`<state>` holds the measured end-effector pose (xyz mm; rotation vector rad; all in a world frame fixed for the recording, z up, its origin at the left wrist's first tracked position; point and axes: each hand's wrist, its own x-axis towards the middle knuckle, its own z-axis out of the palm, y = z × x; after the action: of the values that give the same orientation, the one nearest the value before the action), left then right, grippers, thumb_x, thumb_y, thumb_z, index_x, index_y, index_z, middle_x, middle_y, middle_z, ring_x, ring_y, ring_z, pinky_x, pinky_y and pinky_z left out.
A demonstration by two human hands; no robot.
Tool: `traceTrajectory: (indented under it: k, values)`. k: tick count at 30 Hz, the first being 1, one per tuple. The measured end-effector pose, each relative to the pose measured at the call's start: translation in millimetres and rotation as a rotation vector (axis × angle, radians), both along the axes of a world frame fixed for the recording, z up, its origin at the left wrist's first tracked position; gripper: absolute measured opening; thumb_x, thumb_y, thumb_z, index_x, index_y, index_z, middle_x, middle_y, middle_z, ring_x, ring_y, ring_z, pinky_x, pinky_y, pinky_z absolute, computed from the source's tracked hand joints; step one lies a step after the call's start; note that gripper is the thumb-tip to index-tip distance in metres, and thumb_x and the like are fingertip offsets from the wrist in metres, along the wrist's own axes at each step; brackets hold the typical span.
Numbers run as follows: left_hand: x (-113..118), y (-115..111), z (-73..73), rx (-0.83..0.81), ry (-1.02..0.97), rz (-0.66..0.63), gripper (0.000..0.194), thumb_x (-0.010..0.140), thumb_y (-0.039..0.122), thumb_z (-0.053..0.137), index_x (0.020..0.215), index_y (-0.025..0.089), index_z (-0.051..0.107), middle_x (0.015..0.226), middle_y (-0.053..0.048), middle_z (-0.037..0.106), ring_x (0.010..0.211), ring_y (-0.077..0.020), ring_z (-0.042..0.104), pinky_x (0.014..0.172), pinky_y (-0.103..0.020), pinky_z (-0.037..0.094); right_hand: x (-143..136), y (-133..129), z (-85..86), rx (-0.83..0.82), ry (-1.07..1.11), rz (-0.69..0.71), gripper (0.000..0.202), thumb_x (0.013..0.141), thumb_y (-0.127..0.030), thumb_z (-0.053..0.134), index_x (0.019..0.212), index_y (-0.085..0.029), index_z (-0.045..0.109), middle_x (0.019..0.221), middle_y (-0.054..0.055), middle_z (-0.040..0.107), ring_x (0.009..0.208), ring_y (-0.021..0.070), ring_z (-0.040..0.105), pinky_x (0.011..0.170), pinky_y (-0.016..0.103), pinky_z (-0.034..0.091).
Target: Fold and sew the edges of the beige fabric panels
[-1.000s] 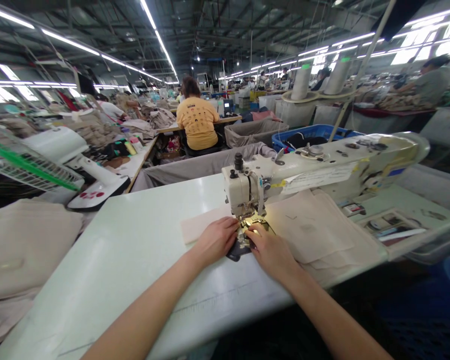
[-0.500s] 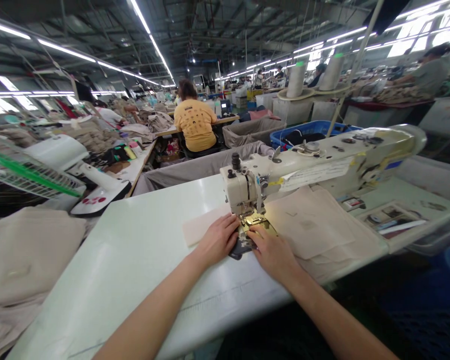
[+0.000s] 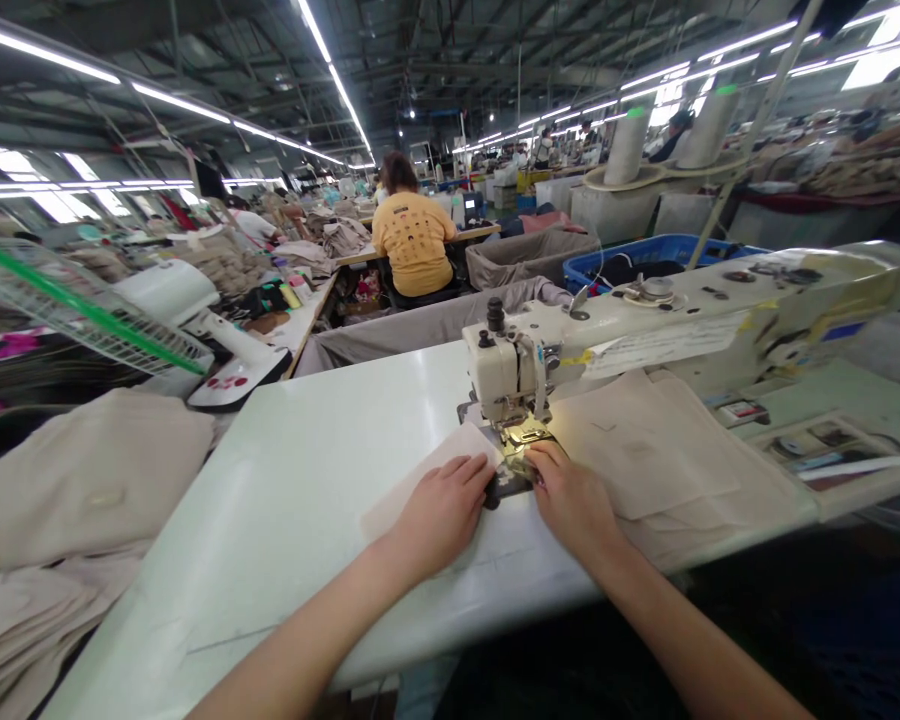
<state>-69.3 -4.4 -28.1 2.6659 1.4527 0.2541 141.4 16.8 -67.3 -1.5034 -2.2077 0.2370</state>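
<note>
Beneath the head of a white sewing machine (image 3: pixel 504 368), a light shines on the metal needle plate (image 3: pixel 526 436). My left hand (image 3: pixel 450 500) lies flat, fingers stretched forward, on a narrow beige fabric piece (image 3: pixel 431 470). The piece slants across the table with its far end beside the presser foot. My right hand (image 3: pixel 574 500) is at the right front of the needle plate, its fingers curled and pressed together. What its fingertips pinch, if anything, is hidden. Flat beige fabric panels (image 3: pixel 645 445) lie under the machine arm, right of this hand.
A pale green tabletop (image 3: pixel 330 480) surrounds the machine. Stacked beige fabric (image 3: pixel 90 480) and a white fan (image 3: pixel 232 350) stand left. A small parts tray (image 3: pixel 832 450) lies right. Behind are a blue basket (image 3: pixel 600 272), thread cones (image 3: pixel 627 148) and a seated person in yellow (image 3: pixel 414 245).
The narrow fabric piece has turned to a steeper slant, and its end now shows beside the presser foot. My left hand has drawn back slightly from the needle. The view has swung left.
</note>
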Motion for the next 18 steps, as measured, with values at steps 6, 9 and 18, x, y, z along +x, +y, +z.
traceTrajectory:
  k: [6,9,18]
  values:
    - [-28,22,10.0,-0.036,0.020,0.018,0.036,0.094,0.010,0.039,0.119,0.018,0.064,0.123,-0.010,0.065,0.114,-0.0231,0.061,0.098,-0.038,0.051,10,2,-8.2,0.109,0.289,0.060,0.041,0.082,-0.004,0.046,0.116,-0.019,0.064,0.123,0.010,0.067,0.111,0.0237,0.064,0.094,0.037,0.053]
    - [-30,21,9.7,-0.026,0.274,0.397,0.029,0.098,0.026,0.038,0.111,0.014,0.062,0.111,-0.015,0.063,0.097,-0.0280,0.066,0.078,-0.040,0.055,16,1,-9.1,0.116,0.431,0.141,0.042,0.082,-0.004,0.044,0.116,-0.020,0.065,0.121,0.009,0.067,0.115,0.0218,0.062,0.099,0.036,0.050]
    - [-20,-2,14.3,-0.101,0.409,0.685,0.034,0.099,0.031,0.030,0.108,0.013,0.056,0.103,-0.016,0.064,0.087,-0.0293,0.069,0.067,-0.038,0.053,25,-12,-4.5,-0.047,0.391,0.289,0.038,0.082,-0.003,0.047,0.105,-0.021,0.072,0.101,0.006,0.065,0.088,0.0184,0.064,0.076,0.029,0.050]
